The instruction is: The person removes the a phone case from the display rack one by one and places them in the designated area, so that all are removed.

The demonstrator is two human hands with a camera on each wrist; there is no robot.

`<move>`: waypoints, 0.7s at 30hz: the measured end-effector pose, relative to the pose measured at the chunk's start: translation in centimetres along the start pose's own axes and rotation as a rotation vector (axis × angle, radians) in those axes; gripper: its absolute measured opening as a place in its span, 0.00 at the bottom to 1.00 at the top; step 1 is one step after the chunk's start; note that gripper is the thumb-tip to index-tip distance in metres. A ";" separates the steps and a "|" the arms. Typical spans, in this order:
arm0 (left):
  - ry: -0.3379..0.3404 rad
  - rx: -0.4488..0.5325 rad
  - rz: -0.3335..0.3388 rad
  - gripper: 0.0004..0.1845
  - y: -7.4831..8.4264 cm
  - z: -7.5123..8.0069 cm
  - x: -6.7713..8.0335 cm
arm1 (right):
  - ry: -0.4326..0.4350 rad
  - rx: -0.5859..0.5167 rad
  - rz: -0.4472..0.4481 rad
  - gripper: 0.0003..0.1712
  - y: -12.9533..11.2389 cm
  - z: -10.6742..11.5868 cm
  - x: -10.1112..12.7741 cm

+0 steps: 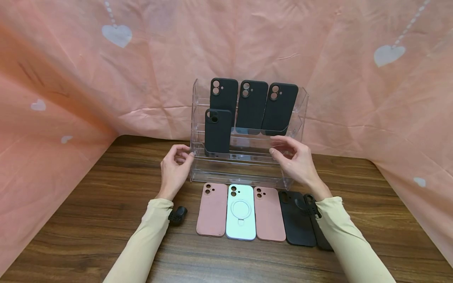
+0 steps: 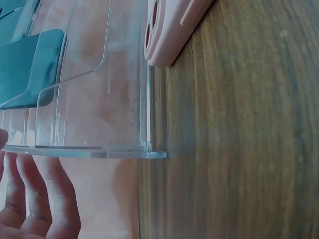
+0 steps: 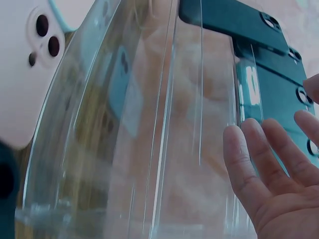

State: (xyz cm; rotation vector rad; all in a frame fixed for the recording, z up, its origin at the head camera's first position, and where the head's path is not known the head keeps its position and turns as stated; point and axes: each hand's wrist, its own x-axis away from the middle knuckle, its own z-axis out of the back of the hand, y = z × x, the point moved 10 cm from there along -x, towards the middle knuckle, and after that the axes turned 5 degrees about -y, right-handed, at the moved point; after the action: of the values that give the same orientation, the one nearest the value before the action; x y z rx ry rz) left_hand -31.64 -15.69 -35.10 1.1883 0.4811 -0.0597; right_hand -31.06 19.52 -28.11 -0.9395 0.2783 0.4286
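While the left hand (image 1: 174, 167) pinches the left edge of the clear rack (image 1: 244, 177) between thumb and bent fingers, the right hand (image 1: 295, 159) hangs half open before its right side, holding nothing. One black case (image 1: 218, 133) stands on a lower tier, in front of three upper black cases (image 1: 252, 104); five more cases (image 1: 270, 214) lie on the bench (image 1: 124, 192). Steadying the rack probably wants light, even pressure, fingers clear of the standing cases.

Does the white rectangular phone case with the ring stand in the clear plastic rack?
No, the white rectangular phone case lies on the brown wooden table between two pink rectangular phone cases.
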 end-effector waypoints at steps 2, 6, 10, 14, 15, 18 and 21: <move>0.021 0.000 -0.008 0.08 0.1 0.1 0.0 | -0.008 -0.012 -0.007 0.20 -0.1 -0.6 -0.5; 0.056 0.007 -0.017 0.06 0.2 0.3 0.0 | -0.015 -0.047 -0.008 0.20 -0.4 -1.7 -1.5; 0.060 0.011 -0.008 0.06 0.3 0.2 0.0 | -0.016 -0.056 0.003 0.20 -0.7 -2.6 -2.2; 0.061 0.017 0.002 0.06 0.3 0.0 0.1 | -0.006 -0.075 0.004 0.20 -0.9 -3.4 -2.8; 0.063 0.018 0.004 0.06 0.3 0.0 0.1 | -0.004 -0.084 0.003 0.19 -0.8 -3.6 -3.0; 0.072 0.022 0.007 0.06 0.3 0.1 0.2 | -0.008 -0.118 0.000 0.20 -0.9 -4.4 -3.4; 0.076 0.028 0.012 0.06 0.3 0.1 0.2 | -0.019 -0.139 -0.005 0.20 -1.0 -5.1 -3.9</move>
State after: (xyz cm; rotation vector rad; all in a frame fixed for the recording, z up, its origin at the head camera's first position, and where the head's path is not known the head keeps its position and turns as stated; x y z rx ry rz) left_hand -31.35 -15.65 -34.91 1.2237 0.5414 -0.0105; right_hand -34.27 13.93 -28.68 -1.0714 0.2309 0.4558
